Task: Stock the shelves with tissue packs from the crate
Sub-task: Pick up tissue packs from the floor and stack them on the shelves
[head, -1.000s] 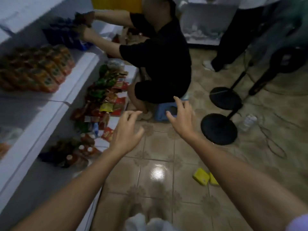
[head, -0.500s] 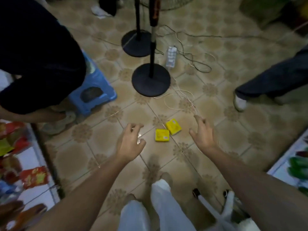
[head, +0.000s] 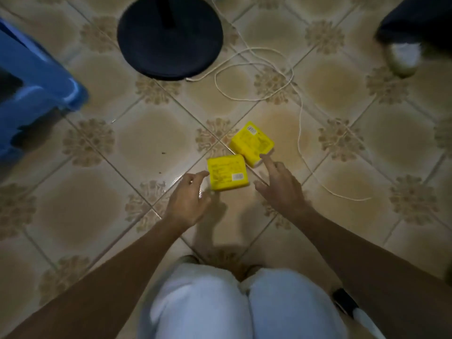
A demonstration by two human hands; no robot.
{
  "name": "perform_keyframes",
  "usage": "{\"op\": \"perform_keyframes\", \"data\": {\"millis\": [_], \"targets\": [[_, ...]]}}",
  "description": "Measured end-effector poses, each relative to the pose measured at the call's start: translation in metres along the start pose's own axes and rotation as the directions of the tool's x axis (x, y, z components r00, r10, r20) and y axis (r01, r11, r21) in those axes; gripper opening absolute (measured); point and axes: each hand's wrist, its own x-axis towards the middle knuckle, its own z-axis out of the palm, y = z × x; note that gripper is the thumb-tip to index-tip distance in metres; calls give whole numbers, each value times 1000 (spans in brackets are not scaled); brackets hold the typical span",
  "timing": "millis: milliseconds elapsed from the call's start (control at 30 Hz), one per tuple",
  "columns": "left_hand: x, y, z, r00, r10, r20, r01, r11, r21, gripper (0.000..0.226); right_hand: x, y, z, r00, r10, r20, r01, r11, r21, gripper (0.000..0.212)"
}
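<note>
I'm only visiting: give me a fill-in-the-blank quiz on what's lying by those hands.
The left hand reaches for the nearer yellow plastic-wrapped tissue pack, which lies on the tiled ___.
The forefinger of the right hand points toward the farther yellow tissue pack; in all, the packs number ___.
The thin looped cord beside the round black stand base is coloured ___.
Missing words: floor; two; white.

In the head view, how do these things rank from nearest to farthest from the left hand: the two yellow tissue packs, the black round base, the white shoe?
1. Nearer yellow pack, just right of the left hand.
2. Farther yellow pack, beyond it, rightward.
3. Black round base, top centre.
4. White shoe, top right.
</note>
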Motion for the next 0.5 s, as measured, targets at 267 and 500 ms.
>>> {"op": "perform_keyframes", "data": {"millis": [267,500], "targets": [[107,-65,90,994,40,106,-51,994,98,87,90,35,129,996,84,-24,-66,907,417,57],[112,-61,96,1000,9,-13,-9,998,-55,85,93,11,132,958,212,-196,-56,803,593,47]]}}
